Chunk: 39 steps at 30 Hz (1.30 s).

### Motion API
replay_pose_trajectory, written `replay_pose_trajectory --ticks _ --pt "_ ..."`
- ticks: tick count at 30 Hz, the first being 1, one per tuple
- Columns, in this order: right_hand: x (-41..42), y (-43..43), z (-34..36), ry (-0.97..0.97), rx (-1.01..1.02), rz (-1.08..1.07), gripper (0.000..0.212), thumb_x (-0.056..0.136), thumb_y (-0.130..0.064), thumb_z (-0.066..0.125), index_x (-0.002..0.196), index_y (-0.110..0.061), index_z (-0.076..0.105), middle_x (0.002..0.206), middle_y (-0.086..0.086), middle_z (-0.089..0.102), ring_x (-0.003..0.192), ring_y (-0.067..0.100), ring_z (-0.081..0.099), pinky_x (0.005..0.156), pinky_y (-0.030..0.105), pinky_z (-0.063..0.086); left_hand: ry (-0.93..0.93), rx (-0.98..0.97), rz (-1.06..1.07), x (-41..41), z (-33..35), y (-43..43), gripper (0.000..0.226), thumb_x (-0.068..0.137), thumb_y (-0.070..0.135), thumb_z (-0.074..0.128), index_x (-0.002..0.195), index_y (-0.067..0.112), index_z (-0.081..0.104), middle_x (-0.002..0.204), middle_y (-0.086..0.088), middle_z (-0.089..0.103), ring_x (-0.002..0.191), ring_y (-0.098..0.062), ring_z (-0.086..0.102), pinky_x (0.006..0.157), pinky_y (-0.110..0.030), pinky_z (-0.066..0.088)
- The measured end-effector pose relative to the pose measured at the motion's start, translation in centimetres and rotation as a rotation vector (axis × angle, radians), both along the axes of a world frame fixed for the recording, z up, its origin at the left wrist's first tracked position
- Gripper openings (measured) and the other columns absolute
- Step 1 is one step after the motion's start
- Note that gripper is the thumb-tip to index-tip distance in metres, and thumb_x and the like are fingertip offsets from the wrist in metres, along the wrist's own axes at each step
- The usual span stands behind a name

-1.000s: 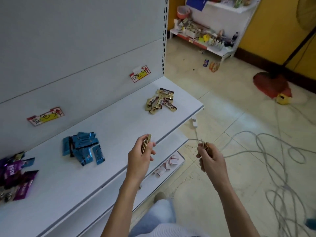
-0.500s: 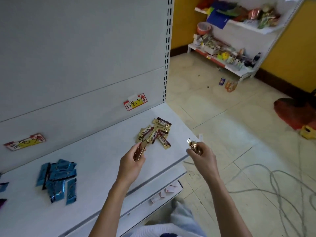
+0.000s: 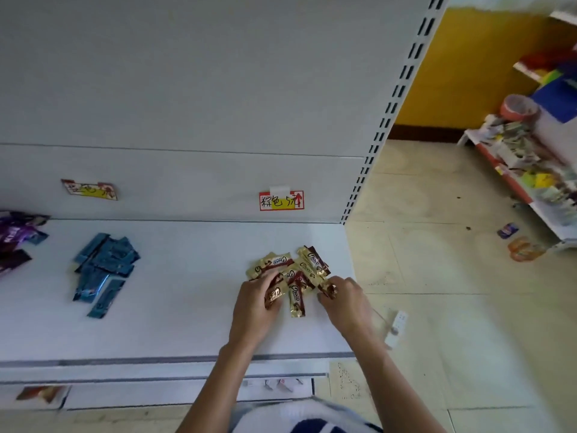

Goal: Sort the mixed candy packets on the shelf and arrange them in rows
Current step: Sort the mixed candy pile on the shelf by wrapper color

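A heap of gold and brown Choco packets point(image 3: 293, 268) lies at the right end of the white shelf point(image 3: 187, 307). My left hand point(image 3: 254, 306) grips a gold packet point(image 3: 274, 295) at the heap's near left side. My right hand point(image 3: 343, 300) pinches another gold packet point(image 3: 327, 289) at the heap's near right side. A pile of blue packets point(image 3: 101, 270) sits further left on the shelf. Purple packets point(image 3: 15, 235) lie at the far left edge of view.
Two price labels point(image 3: 281, 201) point(image 3: 89, 189) stick to the shelf's back panel. A lower shelf point(image 3: 156, 395) carries small tags. A white power strip point(image 3: 396, 326) lies on the tiled floor to the right. Another stocked shelf point(image 3: 530, 170) stands at the far right.
Both hands moved forward from above the shelf edge down to the gold packet heap, each carrying its packet. The camera swung to face the shelf more squarely.
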State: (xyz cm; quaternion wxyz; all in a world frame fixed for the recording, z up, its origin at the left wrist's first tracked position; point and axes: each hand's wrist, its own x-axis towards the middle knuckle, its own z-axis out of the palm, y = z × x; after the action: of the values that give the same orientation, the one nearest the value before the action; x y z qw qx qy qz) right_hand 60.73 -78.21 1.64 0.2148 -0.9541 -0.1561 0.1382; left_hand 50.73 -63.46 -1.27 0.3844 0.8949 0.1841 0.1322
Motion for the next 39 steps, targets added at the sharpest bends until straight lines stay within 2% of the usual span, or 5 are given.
replay_pose_trajectory --ticks 4,9,12,19,39 --pt "0.9 1.0 -0.4 -0.024 0.023 0.073 0.044 0.081 -0.036 0.068 0.119 -0.018 0.057 0.111 0.005 0.055 0.105 0.026 0.054 0.076 0.035 0.051 -0.009 0.087 0.123 0.1 -0.3 -0.8 0.056 0.075 0.024 0.074 0.126 0.019 0.052 0.125 0.0 0.055 0.109 -0.021 0.047 0.092 -0.026 0.037" --pt "0.7 1.1 0.8 -0.143 -0.057 0.065 0.047 0.084 -0.038 0.06 0.128 -0.025 0.053 0.128 -0.001 0.055 0.116 0.024 0.045 0.091 0.041 0.042 -0.032 0.001 0.298 -2.9 1.7 0.7 0.044 0.079 0.023 0.072 0.12 0.017 0.057 0.118 0.003 0.059 0.106 -0.012 0.047 0.089 -0.023 0.035" --pt "-0.1 2.3 2.4 -0.168 0.217 0.085 0.035 0.084 -0.025 0.063 0.119 -0.02 0.063 0.12 0.003 0.061 0.109 0.026 0.052 0.085 0.037 0.045 -0.075 -0.115 0.458 -6.6 3.6 2.0 0.035 0.085 0.017 0.065 0.119 0.018 0.057 0.116 0.007 0.056 0.105 -0.008 0.048 0.091 -0.023 0.037" --pt "-9.6 10.4 6.5 0.341 0.711 0.396 0.02 0.087 -0.016 0.062 0.104 -0.023 0.067 0.103 -0.01 0.066 0.089 -0.006 0.059 0.069 0.004 0.042 -0.314 -0.338 0.936 -18.7 8.3 2.7 0.025 0.087 0.012 0.062 0.109 0.025 0.061 0.107 0.013 0.061 0.099 -0.001 0.056 0.077 -0.007 0.039" --pt "-41.0 25.9 7.8 0.8 0.687 1.072 0.023 0.087 -0.013 0.061 0.102 -0.029 0.066 0.1 -0.015 0.067 0.094 0.001 0.061 0.078 0.011 0.046 -0.543 -0.186 1.748 -48.4 10.9 3.4 0.021 0.09 0.011 0.057 0.105 0.025 0.062 0.105 0.015 0.064 0.092 0.008 0.058 0.07 0.0 0.039"
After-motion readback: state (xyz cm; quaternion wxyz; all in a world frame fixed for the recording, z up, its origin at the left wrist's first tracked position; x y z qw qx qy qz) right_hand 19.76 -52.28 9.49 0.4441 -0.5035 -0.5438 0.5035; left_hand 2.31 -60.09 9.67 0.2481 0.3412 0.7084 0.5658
